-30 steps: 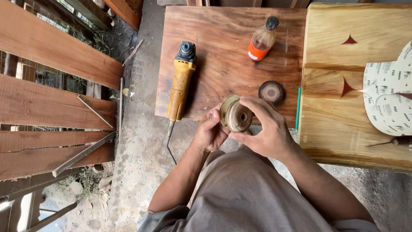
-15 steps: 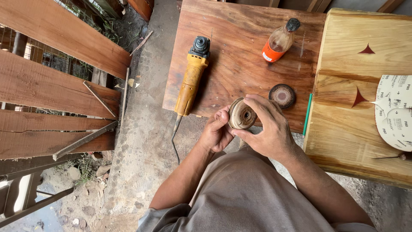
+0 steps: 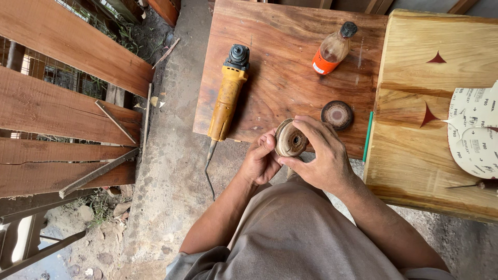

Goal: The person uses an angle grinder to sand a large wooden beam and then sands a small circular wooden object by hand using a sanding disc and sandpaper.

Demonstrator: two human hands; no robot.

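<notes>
Both hands hold a small round wooden disc (image 3: 290,139) just above the near edge of the dark reddish worktop (image 3: 280,72). The left hand (image 3: 261,162) has its fingers (image 3: 268,141) clamped on the disc's left rim; the right hand (image 3: 320,155) curls its fingers (image 3: 306,124) over the top and right side. The disc is pale, rough-grained, with a dark centre hole. A second, darker disc (image 3: 337,114) lies on the worktop just beside the right hand. A yellow angle grinder (image 3: 227,98) lies to the left.
</notes>
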